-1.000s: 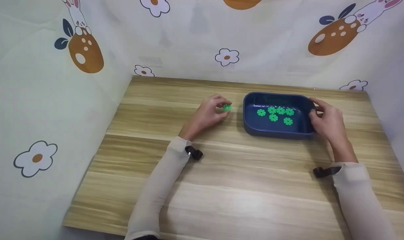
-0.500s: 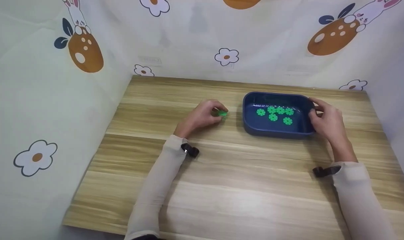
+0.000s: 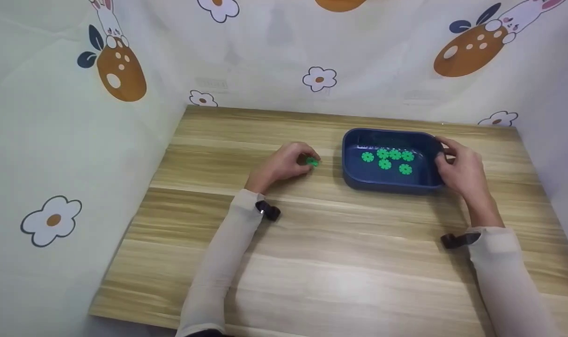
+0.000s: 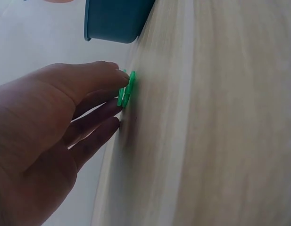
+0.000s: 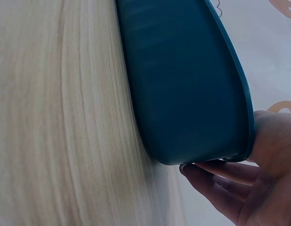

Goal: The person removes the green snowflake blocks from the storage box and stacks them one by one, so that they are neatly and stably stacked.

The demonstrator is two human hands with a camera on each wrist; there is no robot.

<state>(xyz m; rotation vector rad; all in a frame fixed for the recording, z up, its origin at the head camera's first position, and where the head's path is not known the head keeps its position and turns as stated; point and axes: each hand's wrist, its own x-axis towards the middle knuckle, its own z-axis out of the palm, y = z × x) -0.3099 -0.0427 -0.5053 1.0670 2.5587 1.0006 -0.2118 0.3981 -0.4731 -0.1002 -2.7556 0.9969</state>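
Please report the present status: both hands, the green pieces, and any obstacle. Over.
Left hand pinching at least one green piece. Right hand on right end of blue box. Six green discs inside. No obstacle visible between left hand and box.

In the head view, the green pieces in the left hand are too small and too covered by fingers for us to count. Both wrist views cut off the blue box at the top, and from the head view we lose part of its end behind the right hand.
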